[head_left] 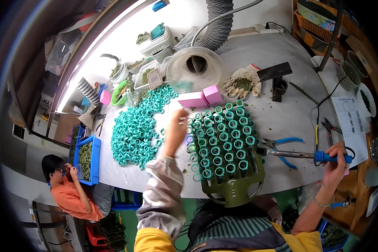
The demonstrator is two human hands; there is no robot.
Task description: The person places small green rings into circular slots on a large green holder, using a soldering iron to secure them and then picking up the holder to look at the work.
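Note:
My right hand (pixel 335 168) grips the blue handle of a soldering iron (pixel 296 154). The iron lies level, its tip pointing left toward the rack's right edge. My left hand (pixel 176 130) is closed, with fingers curled in near the rack's far left corner; whatever they hold, if anything, cannot be made out. In front of me sits an olive-green rack (pixel 236 191) with a handle at its near end. Rows of teal rings (pixel 227 146) stand on it. Left of my left hand spreads a large heap of loose teal rings (pixel 132 136).
Pliers with blue handles (pixel 289 140) lie beneath the iron. Pink blocks (pixel 193 100), a clear funnel hood (pixel 189 69) and a stained glove (pixel 244 82) are behind the rack. The iron's cord (pixel 318 113) runs along the right. A person in orange (pixel 75 193) sits at far left.

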